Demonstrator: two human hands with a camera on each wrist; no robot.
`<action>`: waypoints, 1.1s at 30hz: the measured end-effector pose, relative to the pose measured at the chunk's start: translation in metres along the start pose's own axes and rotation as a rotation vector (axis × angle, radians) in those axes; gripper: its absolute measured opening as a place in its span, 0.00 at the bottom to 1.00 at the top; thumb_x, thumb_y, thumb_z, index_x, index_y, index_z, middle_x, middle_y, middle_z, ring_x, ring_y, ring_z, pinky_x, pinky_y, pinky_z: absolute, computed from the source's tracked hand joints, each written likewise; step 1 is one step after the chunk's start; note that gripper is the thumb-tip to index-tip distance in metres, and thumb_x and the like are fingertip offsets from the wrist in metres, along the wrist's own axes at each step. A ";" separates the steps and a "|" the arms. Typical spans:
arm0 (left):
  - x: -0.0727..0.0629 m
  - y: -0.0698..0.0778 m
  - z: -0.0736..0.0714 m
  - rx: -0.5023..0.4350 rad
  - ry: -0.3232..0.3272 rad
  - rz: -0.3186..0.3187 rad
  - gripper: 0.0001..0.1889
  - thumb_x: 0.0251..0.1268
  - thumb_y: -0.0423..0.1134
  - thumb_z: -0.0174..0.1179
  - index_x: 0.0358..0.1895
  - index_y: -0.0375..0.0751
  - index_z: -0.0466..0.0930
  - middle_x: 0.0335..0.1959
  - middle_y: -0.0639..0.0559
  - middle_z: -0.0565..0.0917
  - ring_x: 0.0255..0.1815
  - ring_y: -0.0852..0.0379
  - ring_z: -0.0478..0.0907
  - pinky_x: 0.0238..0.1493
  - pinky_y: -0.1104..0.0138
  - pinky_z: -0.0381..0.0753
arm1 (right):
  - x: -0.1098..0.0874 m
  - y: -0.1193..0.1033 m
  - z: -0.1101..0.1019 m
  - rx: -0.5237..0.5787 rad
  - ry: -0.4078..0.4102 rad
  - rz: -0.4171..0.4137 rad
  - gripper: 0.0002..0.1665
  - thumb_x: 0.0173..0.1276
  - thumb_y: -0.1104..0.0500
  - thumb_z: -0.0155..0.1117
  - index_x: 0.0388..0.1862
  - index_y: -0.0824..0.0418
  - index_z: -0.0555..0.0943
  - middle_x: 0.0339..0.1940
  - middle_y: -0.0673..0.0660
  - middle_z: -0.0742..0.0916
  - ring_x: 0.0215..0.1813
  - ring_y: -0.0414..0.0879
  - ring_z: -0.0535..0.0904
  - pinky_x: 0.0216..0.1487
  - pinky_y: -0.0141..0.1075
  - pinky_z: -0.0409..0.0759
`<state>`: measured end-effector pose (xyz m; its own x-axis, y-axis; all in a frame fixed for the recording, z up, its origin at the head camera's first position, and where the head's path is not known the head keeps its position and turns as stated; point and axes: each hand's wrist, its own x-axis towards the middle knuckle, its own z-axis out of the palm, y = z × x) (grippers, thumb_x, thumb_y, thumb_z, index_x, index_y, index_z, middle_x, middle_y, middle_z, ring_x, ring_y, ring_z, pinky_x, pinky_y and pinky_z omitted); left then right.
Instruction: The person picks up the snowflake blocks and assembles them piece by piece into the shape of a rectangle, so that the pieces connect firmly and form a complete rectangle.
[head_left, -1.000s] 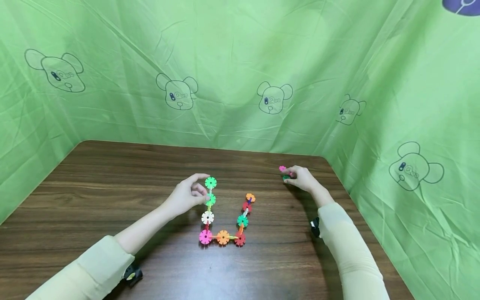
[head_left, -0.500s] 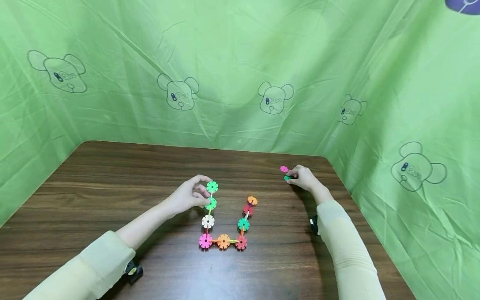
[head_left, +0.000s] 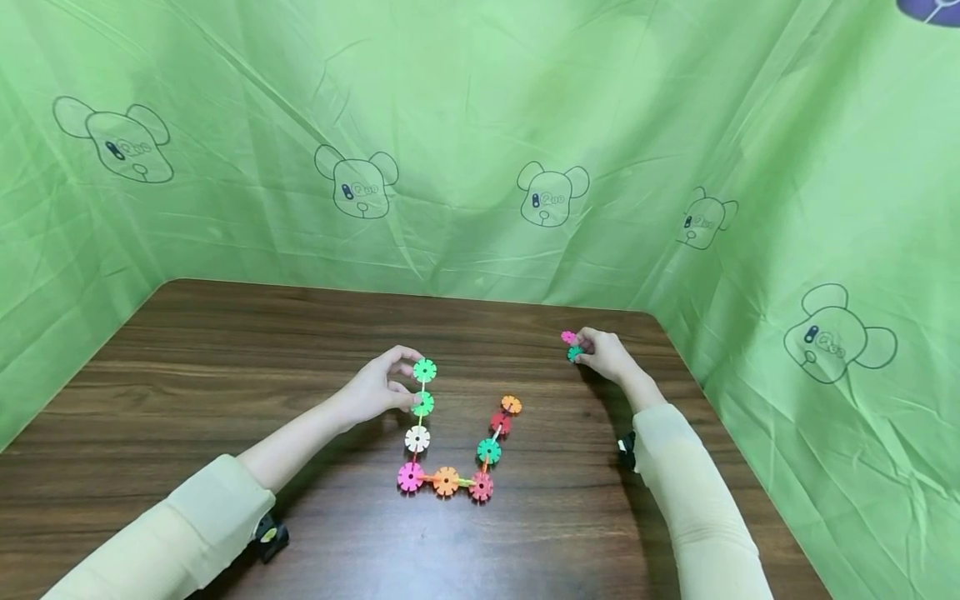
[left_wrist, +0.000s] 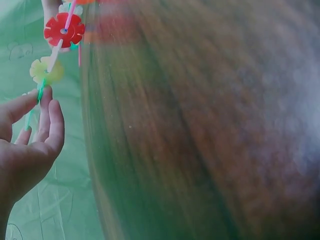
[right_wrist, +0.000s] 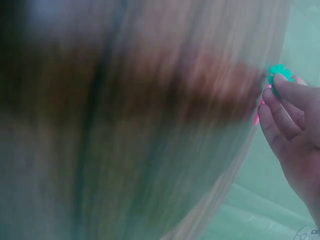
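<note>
My left hand [head_left: 378,387] pinches a bright green snowflake disc [head_left: 423,404] on the left side of a U-shaped chain of interlocked plastic discs. Another green disc [head_left: 424,371] tops that side, by the fingertips. Below come a white disc [head_left: 417,438] and a pink corner disc [head_left: 410,477]. Along the bottom sit an orange disc [head_left: 446,482] and a red disc [head_left: 481,486]. The other side rises through a teal disc [head_left: 489,452] to an orange end disc [head_left: 512,404]. My right hand [head_left: 606,354] pinches a loose teal disc [right_wrist: 280,76] between thumb and fingers.
A loose pink disc [head_left: 568,337] lies just beyond the right fingertips, toward the table's back right. The brown wooden table [head_left: 300,333] meets a green curtain [head_left: 465,250] at its back and right edges.
The loose teal disc, lying flatter before, now stands tipped up in my right fingers. My left hand keeps its pinch, while the chain's orange end has swung slightly right.
</note>
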<state>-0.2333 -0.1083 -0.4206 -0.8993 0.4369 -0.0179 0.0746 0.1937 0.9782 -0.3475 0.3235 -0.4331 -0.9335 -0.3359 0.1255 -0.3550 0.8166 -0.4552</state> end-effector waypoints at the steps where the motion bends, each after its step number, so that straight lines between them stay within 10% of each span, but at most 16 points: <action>1: 0.000 0.000 0.000 0.005 0.005 0.000 0.31 0.53 0.26 0.66 0.61 0.40 0.63 0.51 0.32 0.73 0.31 0.50 0.84 0.36 0.53 0.83 | 0.000 -0.002 0.000 0.005 0.006 0.001 0.12 0.56 0.68 0.70 0.39 0.65 0.79 0.33 0.60 0.85 0.39 0.52 0.81 0.43 0.46 0.78; 33: 0.001 0.004 -0.005 0.035 0.154 0.050 0.32 0.52 0.25 0.66 0.61 0.42 0.64 0.49 0.36 0.72 0.31 0.52 0.83 0.36 0.53 0.82 | -0.005 -0.136 0.004 0.313 0.297 -0.177 0.11 0.59 0.60 0.70 0.41 0.58 0.82 0.31 0.53 0.86 0.34 0.43 0.81 0.36 0.35 0.80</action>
<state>-0.2361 -0.1117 -0.4158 -0.9493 0.3077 0.0650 0.1335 0.2072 0.9691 -0.2943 0.2116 -0.3756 -0.8501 -0.2710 0.4515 -0.5205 0.5625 -0.6424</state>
